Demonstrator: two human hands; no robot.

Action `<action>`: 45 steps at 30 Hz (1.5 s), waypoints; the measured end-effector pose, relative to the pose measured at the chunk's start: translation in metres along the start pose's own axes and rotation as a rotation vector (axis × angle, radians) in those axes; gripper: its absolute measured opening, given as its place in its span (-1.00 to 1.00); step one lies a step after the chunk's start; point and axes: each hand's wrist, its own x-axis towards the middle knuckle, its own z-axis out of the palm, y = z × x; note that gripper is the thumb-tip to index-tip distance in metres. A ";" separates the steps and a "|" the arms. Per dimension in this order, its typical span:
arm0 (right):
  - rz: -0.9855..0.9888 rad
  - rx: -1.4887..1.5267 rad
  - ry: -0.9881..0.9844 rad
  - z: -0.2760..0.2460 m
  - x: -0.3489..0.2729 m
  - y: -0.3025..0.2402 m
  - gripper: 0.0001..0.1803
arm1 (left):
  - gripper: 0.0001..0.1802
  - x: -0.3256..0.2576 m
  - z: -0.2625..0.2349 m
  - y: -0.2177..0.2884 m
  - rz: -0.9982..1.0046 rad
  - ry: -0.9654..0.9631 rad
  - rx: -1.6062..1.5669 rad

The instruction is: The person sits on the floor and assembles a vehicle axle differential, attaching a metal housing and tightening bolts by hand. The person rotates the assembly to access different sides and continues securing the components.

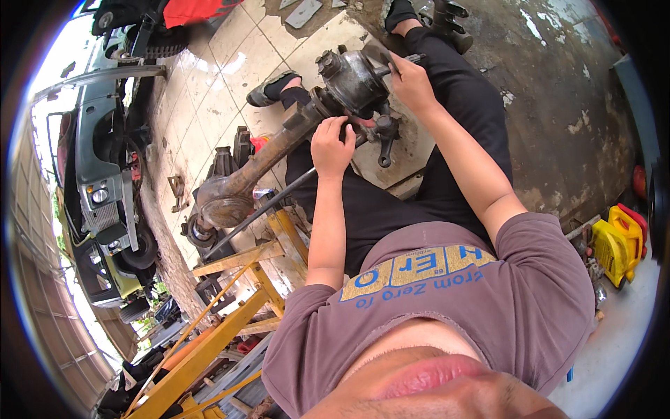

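A long rusty axle housing lies slanting across the floor, with a round, dark steel knuckle at its far end. My left hand is curled beside the knuckle, above a thin steel rod; what its fingers close on is hidden. At the knuckle's outer face, my right hand pinches a flat, dark plate-like piece by its edge. A metal stub shows just past its fingers. Below the knuckle hangs a steel arm with an eye at its end.
My legs are spread around the knuckle. A yellow wooden frame stands at the lower left, close to the axle. Far left is a partly dismantled vehicle. Yellow jugs stand at the right, and broken tiles lie at the top.
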 end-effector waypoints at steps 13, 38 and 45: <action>0.156 -0.031 -0.297 0.010 -0.014 -0.006 -0.82 | -0.79 0.004 0.003 -0.006 0.001 -0.011 0.034; 0.152 -0.027 -0.323 0.008 -0.014 0.007 -0.64 | -0.80 0.008 0.000 0.000 0.006 -0.002 0.028; 0.160 0.088 -0.284 0.008 -0.011 0.006 -0.70 | -0.79 0.002 0.004 -0.001 -0.009 -0.018 0.025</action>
